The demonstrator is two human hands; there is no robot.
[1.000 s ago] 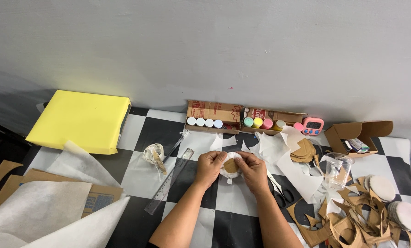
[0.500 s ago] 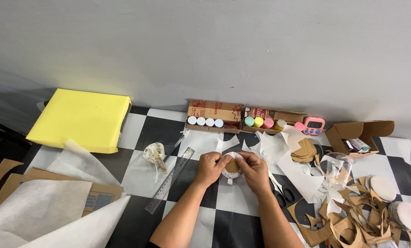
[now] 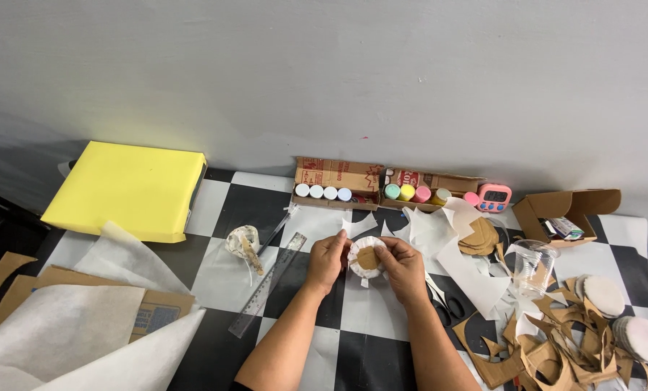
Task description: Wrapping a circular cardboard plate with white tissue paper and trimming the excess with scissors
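Head camera looks down on a black-and-white checkered table [image 3: 360,318]. Both hands meet at its middle around a small round cardboard disc wrapped in white paper [image 3: 367,256]. The left hand [image 3: 328,259] curls its fingers closed on the disc's left edge; the right hand [image 3: 402,266] grips the right edge, thumb on top. A clear plastic ruler [image 3: 267,284] lies just left, black-handled scissors [image 3: 440,300] just right, and a yellow foam block [image 3: 130,190] well apart at far left.

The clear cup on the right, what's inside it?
Inside the clear cup you can see brown cardboard bits. Whether anything lies beneath them can't be made out. Neither hand touches it.
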